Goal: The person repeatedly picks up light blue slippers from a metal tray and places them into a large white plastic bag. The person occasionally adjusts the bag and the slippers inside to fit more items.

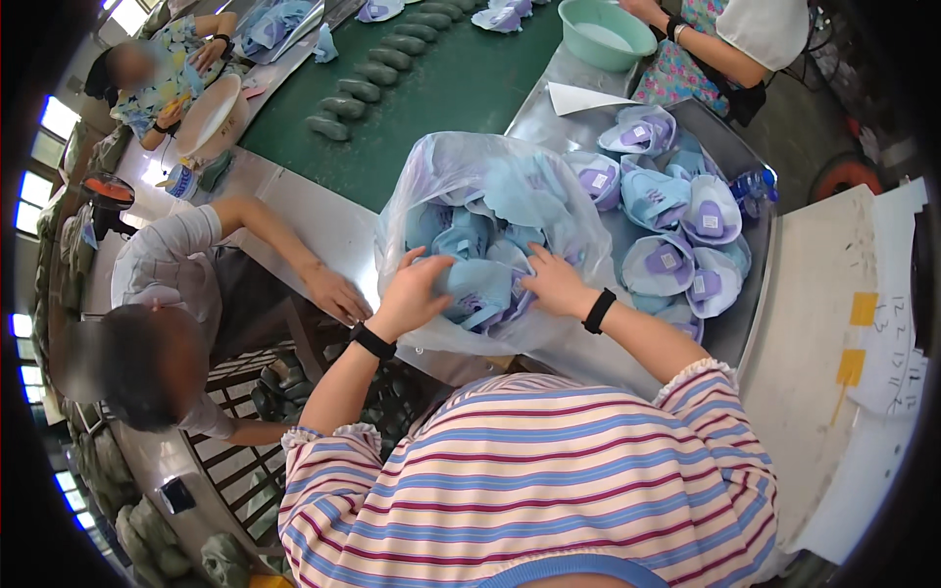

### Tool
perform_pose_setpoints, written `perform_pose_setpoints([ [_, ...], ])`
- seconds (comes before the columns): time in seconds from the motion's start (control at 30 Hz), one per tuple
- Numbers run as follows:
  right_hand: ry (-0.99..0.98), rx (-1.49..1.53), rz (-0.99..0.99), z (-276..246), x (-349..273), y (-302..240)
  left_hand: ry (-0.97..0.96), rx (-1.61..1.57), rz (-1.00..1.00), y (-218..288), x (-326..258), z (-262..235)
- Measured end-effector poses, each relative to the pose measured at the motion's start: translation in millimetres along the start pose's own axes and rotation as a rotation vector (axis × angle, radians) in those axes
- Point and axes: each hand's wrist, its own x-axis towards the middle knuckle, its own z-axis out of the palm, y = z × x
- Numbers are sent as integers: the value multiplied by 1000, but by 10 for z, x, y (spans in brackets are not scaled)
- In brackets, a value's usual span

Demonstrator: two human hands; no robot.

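A clear plastic bag stands open in front of me, filled with light blue and purple fabric shoe uppers. My left hand is at the bag's left side, its bent fingers apart and touching the uppers. On the other side, my right hand rests with spread fingers against the uppers and the bag's edge. I see neither hand closed around an upper, though some fingertips are partly hidden. To the right, a pile of similar uppers with white labels lies on a metal tray.
A green conveyor belt beyond the bag carries a row of dark shoe lasts. At left a co-worker's hand lies on the metal table edge. A green basin and a pale basin stand farther off. A white board is at right.
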Motion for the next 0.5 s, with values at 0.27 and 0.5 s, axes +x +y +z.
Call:
perform_pose_setpoints([
  [0.27, 348, 1296, 396, -592, -341, 205, 475, -826, -346, -125, 71, -135],
  [0.5, 117, 2633, 496, -425, -545, 243, 446, -1291, -416, -192, 139, 109],
])
